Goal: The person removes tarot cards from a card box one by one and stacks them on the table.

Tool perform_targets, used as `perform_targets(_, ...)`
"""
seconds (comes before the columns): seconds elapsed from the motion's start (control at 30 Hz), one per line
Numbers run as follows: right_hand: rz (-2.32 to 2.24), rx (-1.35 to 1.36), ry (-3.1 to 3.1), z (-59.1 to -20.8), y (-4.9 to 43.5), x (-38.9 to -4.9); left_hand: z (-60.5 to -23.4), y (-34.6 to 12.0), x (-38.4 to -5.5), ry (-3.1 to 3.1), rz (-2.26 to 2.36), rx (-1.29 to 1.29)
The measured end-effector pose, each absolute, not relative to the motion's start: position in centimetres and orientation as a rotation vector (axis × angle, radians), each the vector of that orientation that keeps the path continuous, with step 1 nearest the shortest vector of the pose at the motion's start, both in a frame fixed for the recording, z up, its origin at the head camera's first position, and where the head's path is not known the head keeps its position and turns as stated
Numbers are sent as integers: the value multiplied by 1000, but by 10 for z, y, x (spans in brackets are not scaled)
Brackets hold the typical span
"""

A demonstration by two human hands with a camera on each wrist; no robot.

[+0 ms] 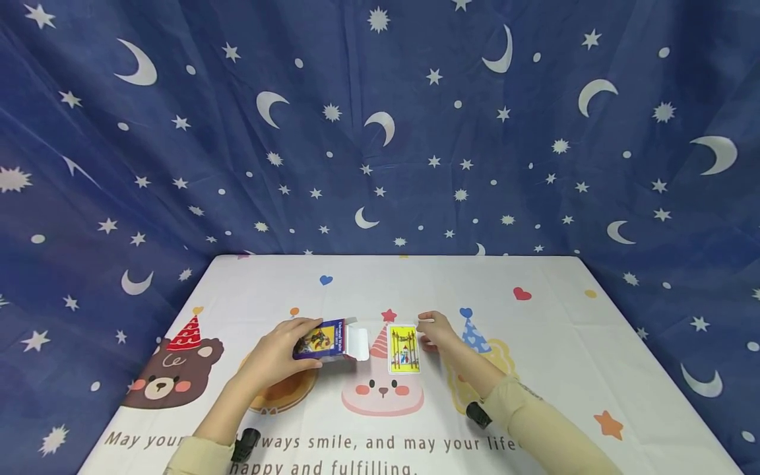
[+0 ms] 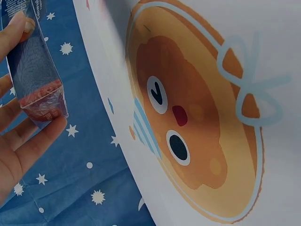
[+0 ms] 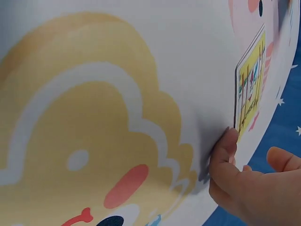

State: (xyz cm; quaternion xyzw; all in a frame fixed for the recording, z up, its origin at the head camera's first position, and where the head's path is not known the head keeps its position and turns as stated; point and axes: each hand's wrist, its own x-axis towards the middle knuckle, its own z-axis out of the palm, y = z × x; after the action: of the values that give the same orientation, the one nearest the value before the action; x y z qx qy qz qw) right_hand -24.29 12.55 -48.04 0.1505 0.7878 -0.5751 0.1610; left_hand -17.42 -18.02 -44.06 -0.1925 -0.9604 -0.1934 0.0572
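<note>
A blue tarot card box (image 1: 320, 338) with a picture on its front lies in the grip of my left hand (image 1: 279, 349), thumb on the near edge and fingers on the far edge. Its white end flap (image 1: 357, 342) stands open toward the right. In the left wrist view, clear wrap covers the box's red-trimmed end (image 2: 44, 101). A yellow picture card (image 1: 404, 349) lies face up to the right of the flap. Beside its right edge is my right hand (image 1: 438, 332); in the right wrist view a fingertip (image 3: 229, 136) is at the card's edge, the thumb apart from it.
The white tablecloth (image 1: 463, 284) has printed cartoon animals, hearts and lettering. A blue curtain (image 1: 415, 198) with moons and stars hangs behind the table's back edge. Each wrist carries a small black camera, such as the one on the left wrist (image 1: 245, 445).
</note>
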Motion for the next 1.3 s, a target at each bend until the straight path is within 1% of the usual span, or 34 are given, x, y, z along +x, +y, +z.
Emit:
perform_targets(0.27,-1601,459,2250,-481,122,-251,-443,-181,-174,-2880,-589,-595)
perform_targets(0.47,-1567,405,2288,-484,122,-253,-443,-181,-174,-2896,-595,-586)
perform_targets(0.63,-1474,204,2439,-489,123,-255,-442,-181,-173,-2887,-593,-595)
perform_targets(0.77,-1250,-62,2625,-491,124,-257,-442,-181,-173,-2887,-599,-607)
perform_targets(0.9,-1030,-254,2734,-492,119,-259,-442,-181,-174,-2895,-598,-591)
perform_targets(1.03,-935,-290,2774,-492,112,-261,-441,-180,-175,-2904,-601,-576)
perform_targets(1.3,-882,-263,2785,-492,103,-263,-441,-181,-175,-2899,-603,-590)
